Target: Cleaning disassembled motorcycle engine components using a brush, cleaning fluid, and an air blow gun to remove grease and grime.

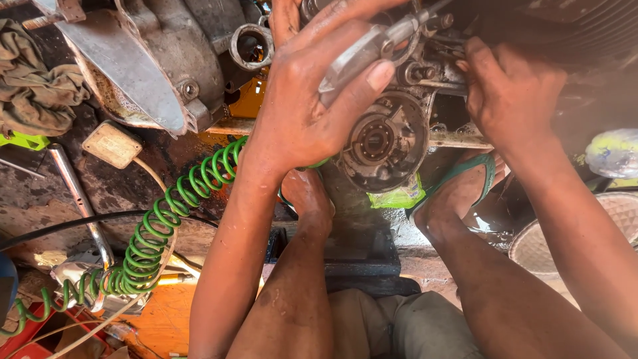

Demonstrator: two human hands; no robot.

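My left hand (312, 93) is raised in front of a greasy engine block (392, 133) and grips a grey metal tool (362, 56) between thumb and fingers. The tool's jaws reach a bolt area at the top of the engine. My right hand (512, 93) is closed on a small part at the engine's upper right; my fingers hide what it is. A round bearing plate (379, 143) with a ring of holes sits just below the tool. My knees and feet in green sandals (458, 179) are below the engine.
A grey metal engine cover (146, 66) lies upper left beside a dirty rag (40, 86). A green coiled hose (166, 219) runs diagonally across the oily floor. A chrome bar (80, 199), a woven basket (565, 246) and a plastic bag (615, 153) lie around.
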